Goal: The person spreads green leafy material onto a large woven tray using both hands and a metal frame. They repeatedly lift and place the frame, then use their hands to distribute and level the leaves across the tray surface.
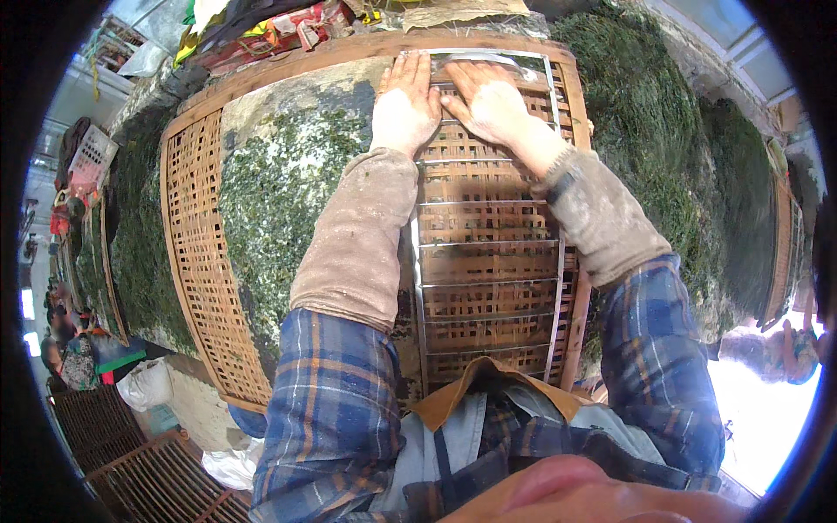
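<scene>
A narrow metal rack with crossbars (487,286) lies on a wooden-framed woven lattice tray (196,229). My left hand (405,104) lies flat, palm down, at the far left corner of the rack. Beside it, my right hand (489,101) rests palm down over the rack's far end, fingers pointing away, close to a pale strip (480,59). The two thumbs are close together. Under my left forearm and to its left, a layer of chopped green leafy matter (294,176) covers a flat surface; its exact make cannot be told.
Piles of dark green leaves (647,118) lie right and left of the tray. Cloths and red packaging (288,33) sit beyond the far edge. Several people (72,346) are at the far left. Slatted racks (157,484) and a white sack (145,384) stand lower left.
</scene>
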{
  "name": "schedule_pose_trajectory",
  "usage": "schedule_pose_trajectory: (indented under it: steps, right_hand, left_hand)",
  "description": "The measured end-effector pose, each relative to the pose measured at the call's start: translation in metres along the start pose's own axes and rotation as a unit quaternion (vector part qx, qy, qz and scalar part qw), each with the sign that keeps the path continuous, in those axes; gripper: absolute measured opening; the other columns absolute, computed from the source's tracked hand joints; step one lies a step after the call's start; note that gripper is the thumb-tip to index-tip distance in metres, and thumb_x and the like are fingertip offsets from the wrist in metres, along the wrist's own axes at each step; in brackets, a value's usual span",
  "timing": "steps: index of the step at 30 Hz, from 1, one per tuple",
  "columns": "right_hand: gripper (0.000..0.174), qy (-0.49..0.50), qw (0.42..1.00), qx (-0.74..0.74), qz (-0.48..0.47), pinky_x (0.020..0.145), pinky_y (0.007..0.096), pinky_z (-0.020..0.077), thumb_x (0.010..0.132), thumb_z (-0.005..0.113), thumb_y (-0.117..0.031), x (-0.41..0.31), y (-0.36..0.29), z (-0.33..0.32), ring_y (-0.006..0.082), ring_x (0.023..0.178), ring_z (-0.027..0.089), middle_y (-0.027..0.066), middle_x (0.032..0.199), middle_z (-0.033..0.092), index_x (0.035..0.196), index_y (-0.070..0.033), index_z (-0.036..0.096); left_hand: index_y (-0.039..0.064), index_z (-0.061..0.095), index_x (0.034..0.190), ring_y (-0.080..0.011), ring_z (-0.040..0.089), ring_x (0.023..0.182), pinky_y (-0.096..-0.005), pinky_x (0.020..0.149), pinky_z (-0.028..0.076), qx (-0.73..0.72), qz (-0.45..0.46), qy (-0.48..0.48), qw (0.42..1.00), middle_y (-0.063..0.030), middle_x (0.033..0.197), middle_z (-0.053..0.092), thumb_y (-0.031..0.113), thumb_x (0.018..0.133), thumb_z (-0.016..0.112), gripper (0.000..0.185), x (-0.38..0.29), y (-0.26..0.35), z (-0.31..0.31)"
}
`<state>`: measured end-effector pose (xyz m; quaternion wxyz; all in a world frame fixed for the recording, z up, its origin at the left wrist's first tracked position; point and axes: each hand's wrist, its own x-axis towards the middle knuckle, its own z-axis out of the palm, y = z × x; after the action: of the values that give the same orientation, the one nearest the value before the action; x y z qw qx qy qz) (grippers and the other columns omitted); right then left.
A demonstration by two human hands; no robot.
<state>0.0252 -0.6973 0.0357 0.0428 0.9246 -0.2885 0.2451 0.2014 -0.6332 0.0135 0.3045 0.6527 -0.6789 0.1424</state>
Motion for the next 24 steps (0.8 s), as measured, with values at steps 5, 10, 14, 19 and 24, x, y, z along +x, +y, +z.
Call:
schedule_pose_trajectory:
  steps: [5, 10, 14, 19, 24]
  right_hand:
    - [0.059, -0.008, 1.000, 0.028, 0.007, 0.116, 0.0548, 0.0365, 0.102, 0.054, -0.045, 0.009, 0.002, 0.010, 0.0353, 0.140, 0.048, 0.0211, 0.150, 0.052, 0.140, 0.000, 0.056]
    - [0.065, -0.037, 0.999, 0.021, -0.007, 0.120, 0.0531, 0.0326, 0.103, 0.052, -0.047, 0.016, 0.009, 0.011, 0.0349, 0.150, 0.037, 0.0202, 0.162, 0.038, 0.145, 0.003, 0.052]
    - [0.066, 0.007, 0.998, 0.045, -0.046, 0.120, 0.0519, 0.0332, 0.103, 0.051, -0.047, 0.012, 0.014, 0.013, 0.0346, 0.148, 0.040, 0.0219, 0.160, 0.041, 0.147, 0.002, 0.050]
    - [0.064, 0.009, 0.995, 0.095, -0.026, 0.120, 0.0541, 0.0315, 0.103, 0.051, -0.046, -0.011, 0.013, 0.023, 0.0382, 0.139, 0.051, 0.0239, 0.146, 0.056, 0.148, 0.000, 0.048]
    - [0.064, -0.049, 0.998, -0.049, 0.004, 0.120, 0.0587, 0.0275, 0.103, 0.051, -0.043, -0.005, -0.006, -0.002, 0.0395, 0.144, 0.043, 0.0230, 0.153, 0.048, 0.152, -0.002, 0.042]
  left_hand:
    - [0.001, 0.045, 0.152, -0.0345, 0.041, 0.148, -0.0477, 0.124, 0.028, 0.012, 0.007, 0.003, 1.000, -0.0200, 0.156, 0.047, 0.020, 0.095, 0.056, 0.061, 0.001, -0.001, -0.001]
    - [-0.001, 0.046, 0.150, -0.0390, 0.044, 0.145, -0.0502, 0.122, 0.031, -0.001, 0.006, 0.008, 1.000, -0.0236, 0.155, 0.047, 0.015, 0.093, 0.057, 0.060, 0.000, 0.002, -0.001]
    - [-0.001, 0.047, 0.150, -0.0380, 0.044, 0.145, -0.0495, 0.123, 0.030, 0.018, 0.008, -0.011, 1.000, -0.0239, 0.153, 0.049, 0.018, 0.094, 0.057, 0.060, 0.002, 0.000, -0.002]
    - [-0.001, 0.058, 0.136, -0.0387, 0.055, 0.130, -0.0513, 0.114, 0.039, -0.058, 0.003, -0.016, 0.998, -0.0238, 0.136, 0.061, 0.016, 0.084, 0.065, 0.054, 0.003, -0.001, 0.000]
    - [0.007, 0.047, 0.153, -0.0317, 0.036, 0.151, -0.0453, 0.127, 0.023, 0.078, -0.017, -0.023, 0.997, -0.0140, 0.160, 0.044, 0.031, 0.097, 0.055, 0.061, 0.001, -0.002, 0.008]
